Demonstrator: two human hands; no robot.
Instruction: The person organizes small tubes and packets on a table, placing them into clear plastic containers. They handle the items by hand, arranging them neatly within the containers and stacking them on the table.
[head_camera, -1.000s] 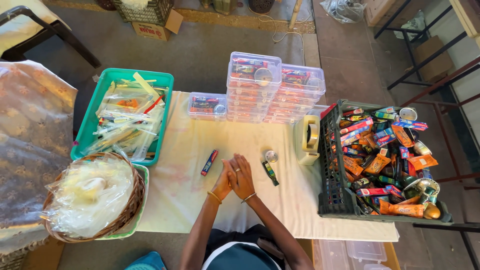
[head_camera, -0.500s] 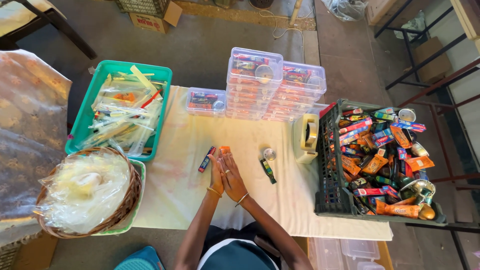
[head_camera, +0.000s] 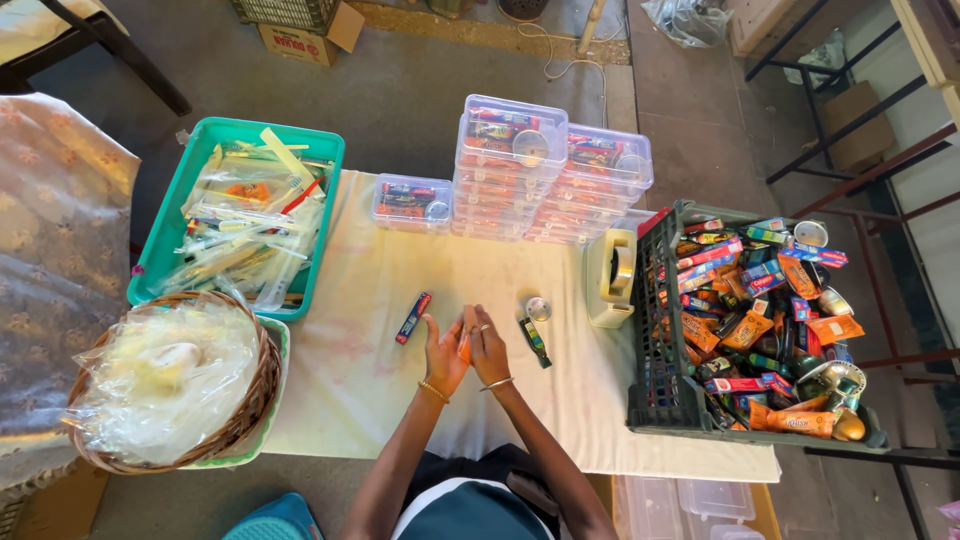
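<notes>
Right then, both hands met at the middle of the cream-covered table (head_camera: 350, 390). The left hand (head_camera: 443, 355) and the right hand (head_camera: 487, 345) were pressed together around a small orange item (head_camera: 465, 347), fingers wrapped on it from both sides; only a sliver of orange showed between the palms. Each wrist carried 1 thin bangle.

Just left of the hands lay a small red and blue tube (head_camera: 413, 317), apart from them. Just right lay a green and black stick (head_camera: 535, 341), and above it a small round clear lid (head_camera: 538, 309), neither touched. Further right stood a cream tape dispenser (head_camera: 612, 277), hard against a dark crate (head_camera: 655, 400) heaped with colourful packets and tubes.

At the back of the table stood 2 stacks of clear lidded boxes (head_camera: 550, 170), with 1 single clear box (head_camera: 411, 203) beside them. Over on the left sat a teal tray (head_camera: 160, 240) of plastic-wrapped items, and in front of it a wicker basket (head_camera: 255, 395) full of clear bags.
</notes>
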